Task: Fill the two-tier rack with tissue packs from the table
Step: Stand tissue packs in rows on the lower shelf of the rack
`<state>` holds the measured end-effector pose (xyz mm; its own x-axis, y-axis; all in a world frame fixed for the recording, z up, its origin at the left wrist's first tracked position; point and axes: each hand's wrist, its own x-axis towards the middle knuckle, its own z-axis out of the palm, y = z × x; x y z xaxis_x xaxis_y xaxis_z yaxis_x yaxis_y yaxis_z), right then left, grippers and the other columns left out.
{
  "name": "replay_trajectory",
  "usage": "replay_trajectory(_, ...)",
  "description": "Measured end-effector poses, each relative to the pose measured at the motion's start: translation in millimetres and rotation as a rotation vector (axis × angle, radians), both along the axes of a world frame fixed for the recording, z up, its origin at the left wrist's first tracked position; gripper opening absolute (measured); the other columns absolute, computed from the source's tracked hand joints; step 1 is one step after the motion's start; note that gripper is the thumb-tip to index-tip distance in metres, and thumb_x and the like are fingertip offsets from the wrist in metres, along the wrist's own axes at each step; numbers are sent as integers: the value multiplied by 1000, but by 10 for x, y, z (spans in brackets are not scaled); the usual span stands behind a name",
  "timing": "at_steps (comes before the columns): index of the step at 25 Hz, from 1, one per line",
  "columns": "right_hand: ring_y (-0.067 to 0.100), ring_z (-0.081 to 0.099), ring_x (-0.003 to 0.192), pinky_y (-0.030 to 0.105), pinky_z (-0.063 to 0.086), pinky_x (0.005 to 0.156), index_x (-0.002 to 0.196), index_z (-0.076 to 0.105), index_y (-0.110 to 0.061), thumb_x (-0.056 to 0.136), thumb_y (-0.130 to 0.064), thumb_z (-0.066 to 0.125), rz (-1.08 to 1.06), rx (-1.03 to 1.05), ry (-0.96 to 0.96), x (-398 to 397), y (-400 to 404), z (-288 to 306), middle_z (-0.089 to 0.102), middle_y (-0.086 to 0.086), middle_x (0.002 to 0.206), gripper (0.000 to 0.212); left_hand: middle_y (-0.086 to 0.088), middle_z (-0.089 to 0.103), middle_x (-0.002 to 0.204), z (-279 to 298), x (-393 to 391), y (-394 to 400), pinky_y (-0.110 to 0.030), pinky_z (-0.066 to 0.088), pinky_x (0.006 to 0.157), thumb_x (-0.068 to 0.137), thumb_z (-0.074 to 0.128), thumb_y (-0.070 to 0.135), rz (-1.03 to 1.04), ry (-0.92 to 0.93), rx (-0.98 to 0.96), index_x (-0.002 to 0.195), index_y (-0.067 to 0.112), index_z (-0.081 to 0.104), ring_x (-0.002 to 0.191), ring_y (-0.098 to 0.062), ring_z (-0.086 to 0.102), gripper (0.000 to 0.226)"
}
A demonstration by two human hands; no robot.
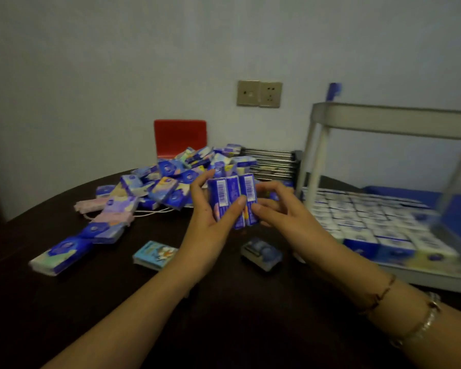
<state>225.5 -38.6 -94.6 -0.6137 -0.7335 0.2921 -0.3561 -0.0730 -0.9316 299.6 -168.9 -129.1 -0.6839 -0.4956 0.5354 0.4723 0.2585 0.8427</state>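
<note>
From the head camera I see my left hand [210, 211] and my right hand [274, 206] meeting at the centre of the frame, above the dark table [224, 315]. Between them stand three blue tissue packs [232, 201], upright and side by side, with barcodes facing me. My left hand is closed on them, thumb across the front and fingers behind. My right hand is curled, fingertips touching the right-hand pack's edge; whether it truly grips, I cannot tell. Two bracelets [410, 320] circle my right wrist at the lower right.

Behind the hands, at centre left, lies a loose pile of tissue packs [171, 182], blue and pastel, with a few strung out towards the lower left, the nearest of them a long pack [61, 254]. Just below my left hand sits a small light-blue box [155, 254], and just below my right hand a small clear case with blue pieces [261, 254]; what either is, I cannot tell.

On the right edge stands the rack [383, 121], pale grey, blurred. Its lower tier [437, 278] is packed with rows of tissue packs [370, 225] standing close together. Of the upper tier only the rim shows, with one blue thing [333, 91] sticking up at its far corner.

In the upper middle a red chair back [180, 137] rises behind the pile, a metal wire grid [272, 163] lies right of it, and wall sockets [258, 94] sit above.
</note>
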Motion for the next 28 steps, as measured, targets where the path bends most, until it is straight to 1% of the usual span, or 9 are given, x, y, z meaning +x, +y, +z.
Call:
replay_trajectory(3,-2,68,87,25,56,80,117,48,-18,95,-11,49,-50,36,-28,-193,520,45,71,-10,96,24,-2,50,137,44,-281,417,-17,51,86,68,71,26,-66,-30,-45,139,30,20,115,-7,58,87)
replay_trajectory(6,16,65,105,35,50,94,99,55,-18,92,-20,52,-132,9,-80,-463,988,81,70,0,106,7,18,49,127,91,-507,857,-7,48,80,66,76,22,-115,-99,-118,138,35,23,109,6,55,90)
replay_trajectory(9,20,63,106,35,50,91,97,57,-20,71,-51,57,-236,32,-138,-598,1321,181,67,-2,104,40,27,46,115,144,-691,1191,-2,46,78,71,78,22,-53,-121,-269,134,35,31,100,17,49,80)
replay_trajectory(13,16,65,98,40,54,88,113,50,-15,57,-72,65,-382,256,16,-757,1613,244,65,0,106,81,14,51,126,230,-996,1540,-20,47,94,76,76,26,-25,-72,-582,134,31,34,113,0,52,72)
replay_trajectory(17,19,65,93,39,56,86,111,48,-12,73,-38,75,-543,303,40,-1023,1824,323,64,7,102,53,4,41,142,303,-1322,1738,-34,43,103,70,79,39,-107,-143,-712,144,26,22,125,-12,45,94)
replay_trajectory(19,16,62,85,32,55,74,108,45,-13,72,-27,76,-623,330,127,-1151,1929,427,60,4,96,50,4,30,150,298,-1446,1696,-37,35,110,64,77,55,-175,-254,-760,148,26,13,134,-15,33,109)
replay_trajectory(21,15,55,80,25,45,61,110,40,-15,68,-22,79,-729,505,389,-1282,2009,546,54,1,94,58,4,23,155,252,-1545,1565,-39,26,114,69,62,69,-119,-395,-930,149,26,14,141,-19,23,102)
replay_trajectory(24,21,47,87,29,40,68,122,35,-12,65,-18,81,-762,865,668,-1483,2046,606,41,8,110,73,5,2,160,114,-1637,1366,-53,7,117,71,28,84,-65,-674,-1250,150,35,6,147,-25,1,95)
replay_trajectory(28,27,48,86,31,42,67,126,35,-11,70,-12,75,-687,1194,609,-1769,1994,515,37,15,121,68,7,-10,159,-74,-1683,1290,-59,-4,114,63,14,89,-94,-798,-1380,146,44,-8,146,-23,-11,97)
